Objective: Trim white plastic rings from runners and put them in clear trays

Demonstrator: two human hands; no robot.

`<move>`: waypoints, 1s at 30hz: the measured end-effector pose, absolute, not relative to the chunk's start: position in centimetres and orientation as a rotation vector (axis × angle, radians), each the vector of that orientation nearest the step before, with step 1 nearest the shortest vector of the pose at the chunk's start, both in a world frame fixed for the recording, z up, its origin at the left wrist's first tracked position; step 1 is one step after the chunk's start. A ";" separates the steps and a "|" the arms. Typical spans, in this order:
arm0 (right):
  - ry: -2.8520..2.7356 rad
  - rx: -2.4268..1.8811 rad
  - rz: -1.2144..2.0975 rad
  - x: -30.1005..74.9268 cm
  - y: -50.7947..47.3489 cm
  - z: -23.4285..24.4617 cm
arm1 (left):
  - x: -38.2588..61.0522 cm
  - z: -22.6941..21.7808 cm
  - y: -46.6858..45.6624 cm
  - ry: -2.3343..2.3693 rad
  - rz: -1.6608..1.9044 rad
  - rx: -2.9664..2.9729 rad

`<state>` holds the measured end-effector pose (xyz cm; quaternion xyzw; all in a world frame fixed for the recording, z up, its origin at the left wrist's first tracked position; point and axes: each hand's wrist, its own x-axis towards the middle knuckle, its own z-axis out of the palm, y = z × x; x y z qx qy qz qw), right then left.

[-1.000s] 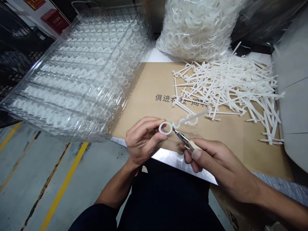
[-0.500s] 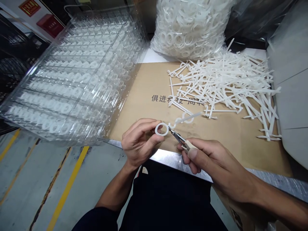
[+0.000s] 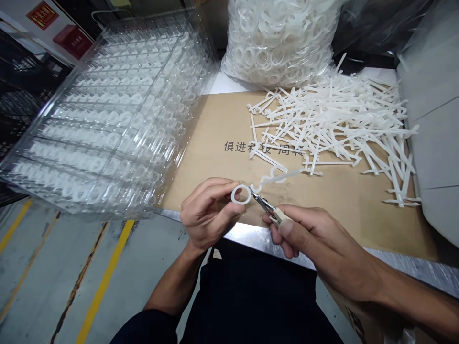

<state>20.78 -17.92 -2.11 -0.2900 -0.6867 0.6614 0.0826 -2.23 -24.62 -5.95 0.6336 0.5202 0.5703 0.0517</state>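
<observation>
While left hand (image 3: pixel 208 215) pinches white plastic ring (image 3: pixel 232 195), right hand (image 3: pixel 315 234) grips cream-handled nippers (image 3: pixel 264 201), tips at ring's hooked stem (image 3: pixel 279 177).

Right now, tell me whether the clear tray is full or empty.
Full: white plastic rings fill the rows of cavities across the clear plastic tray, from its far rim to its near edge.

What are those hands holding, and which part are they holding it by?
The left hand pinches a white plastic ring by its rim, between thumb and fingers. The right hand grips small pliers by their cream handle.
</observation>
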 end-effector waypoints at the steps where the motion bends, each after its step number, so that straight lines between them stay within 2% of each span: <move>1: -2.060 -0.866 1.963 20.7 -17.9 -2.0 | -2.2 -5.9 -24.6 1.584 1.731 1.931; 18: -2.255 -0.885 1.753 19.9 -17.8 -1.7 | -2.2 -6.2 -24.6 1.582 1.714 1.876; 24: -2.149 -0.931 1.897 19.9 -17.8 -2.3 | -2.6 -6.6 -24.6 1.652 1.705 1.709; 30: -2.094 -0.846 1.920 20.1 -17.8 -2.7 | -3.2 -3.3 -20.5 1.636 1.751 1.653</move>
